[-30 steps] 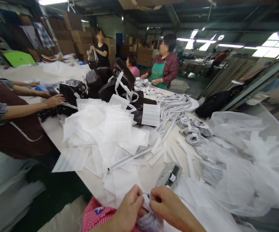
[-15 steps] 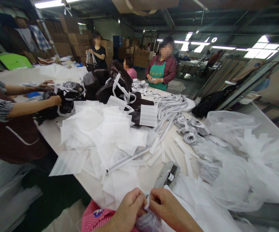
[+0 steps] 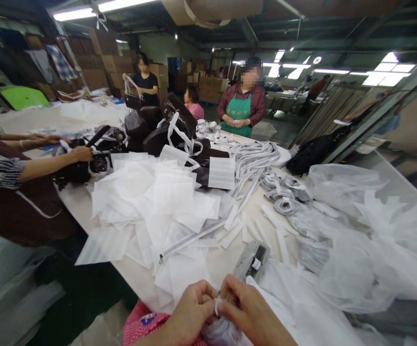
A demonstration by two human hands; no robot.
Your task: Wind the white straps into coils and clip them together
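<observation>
At the bottom edge, close to my body, a coiled strap (image 3: 223,332) in whitish wrapping sits under my fingers. My left hand (image 3: 193,310) is closed, pinching the top of this coil. Opposite it, my right hand (image 3: 246,307) pinches there too, fingertips almost touching the left ones. A small white strip shows between the fingers; its exact kind is hidden. Just beyond the right hand lies a grey tape dispenser (image 3: 252,260). Further right are similar coiled straps (image 3: 284,205), and long wrapped straps (image 3: 255,156) lie behind.
White foam sheets (image 3: 172,192) are heaped on the table (image 3: 129,266), with dark handbags (image 3: 157,125) behind. Clear plastic bags (image 3: 360,259) cover the right side. A co-worker's hands (image 3: 82,154) handle a bag at left. A person in a green apron (image 3: 239,110) stands across.
My right hand's fingers have shifted and come closer to the left ones at the coil's top. At left, the co-worker's hands have moved on the dark bag.
</observation>
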